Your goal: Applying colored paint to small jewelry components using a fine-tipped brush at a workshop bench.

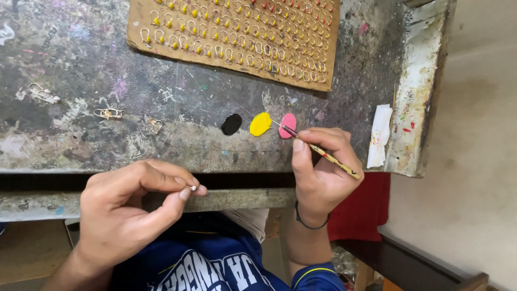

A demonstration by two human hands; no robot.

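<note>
Fingers (186, 189) of the left hand (129, 210) are pinching a tiny silver-coloured metal piece (193, 188) between thumb and forefinger, in front of the near edge of the worktop (81, 70). The right hand (323, 167) is pressing its fingers together around a thin yellow-and-red patterned brush (323, 153), held like a pen.

The long axis of the brush is running from about 4 o'clock, at its back end, to 10 o'clock, where the tip is touching, or almost touching, the pink oval blob of paint (287, 125). This blob is lying just at 11 o'clock from the right fingers, so the right hand is much nearer to it than the left. At 9 o'clock of the pink blob a yellow oval blob of paint (260, 124) is lying, and further the same way a black oval blob of paint (231, 124). All three look wet and glossy, in one row, apart from each other.

The tiny metal piece is sitting at 8 o'clock from the blobs, well apart from them. At 12 o'clock on the worktop a brown cardboard sheet (140, 21) is carrying many rows of small wire hooks with yellow and red heads.
</note>
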